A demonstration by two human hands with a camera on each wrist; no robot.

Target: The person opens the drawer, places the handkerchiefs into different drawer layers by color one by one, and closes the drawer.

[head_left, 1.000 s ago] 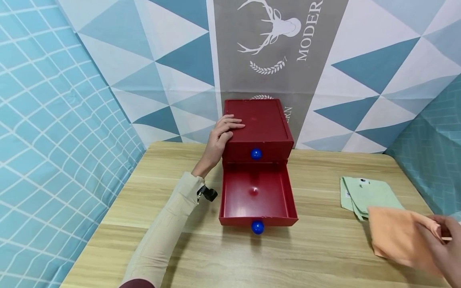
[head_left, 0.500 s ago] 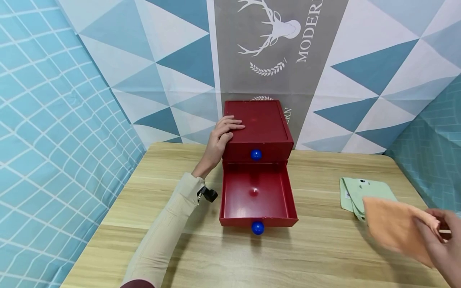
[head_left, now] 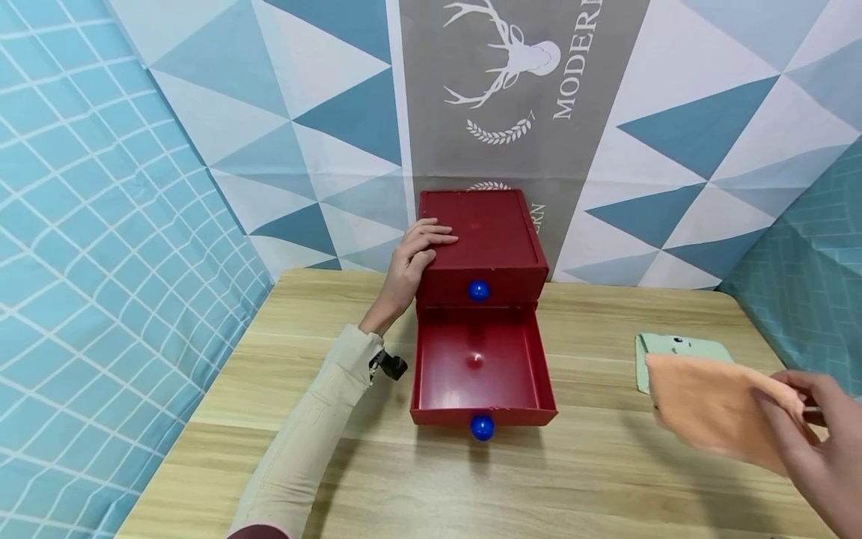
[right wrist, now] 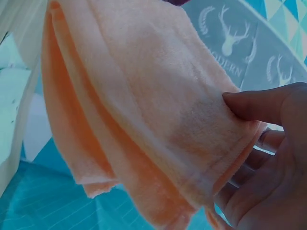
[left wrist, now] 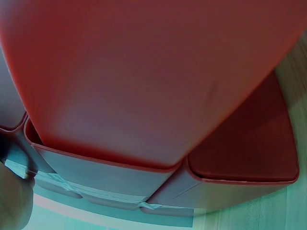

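My left hand (head_left: 412, 258) rests on the top left edge of a dark red drawer unit (head_left: 488, 232), fingers laid over its top. Below the upper drawer, the lower drawer (head_left: 458, 374) is pulled out, with a blue round knob (head_left: 482, 427) on its front; nothing lies inside it. Between thumb and fingers my right hand (head_left: 818, 442) pinches a folded orange towel (head_left: 717, 408) by one edge. In the right wrist view the towel (right wrist: 144, 96) hangs in loose folds. A green folded cloth (head_left: 694, 346) lies behind it on the table, partly covered by the towel in the head view.
The wooden table (head_left: 592, 479) backs onto a patterned wall covering (head_left: 350, 112). The drawer unit stands near that wall. Blue gridded sheeting (head_left: 101, 299) hangs on the left, and more blue sheeting (head_left: 808, 262) on the right.
My right hand has carried the orange towel leftward and a little upward, over more of the green cloth in the head view. My left hand has stayed on the drawer unit.
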